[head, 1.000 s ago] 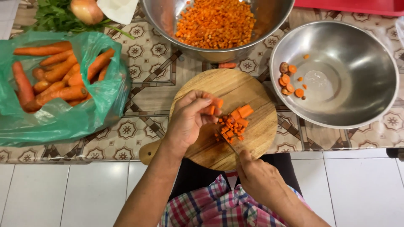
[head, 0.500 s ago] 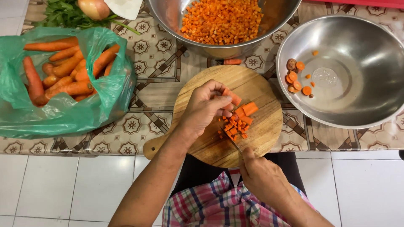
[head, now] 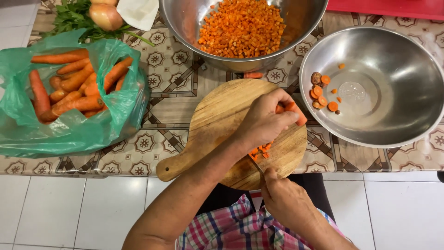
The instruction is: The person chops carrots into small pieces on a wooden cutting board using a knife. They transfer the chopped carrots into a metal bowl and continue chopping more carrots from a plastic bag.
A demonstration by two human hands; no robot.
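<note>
Two hands (head: 266, 121) (head: 284, 200), one round board (head: 217, 120), two steel bowls (head: 407, 125), one carrot bag (head: 74, 132).

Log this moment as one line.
left hand: holds carrot piece | right hand: holds knife | under: round wooden board

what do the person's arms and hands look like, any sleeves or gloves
Both forearms are bare, with no sleeves in view. The left hand and right hand wear no gloves, and no rings, watch or bracelets show. The only clothing in view is a plaid garment in pink, blue and white at the body.
</note>
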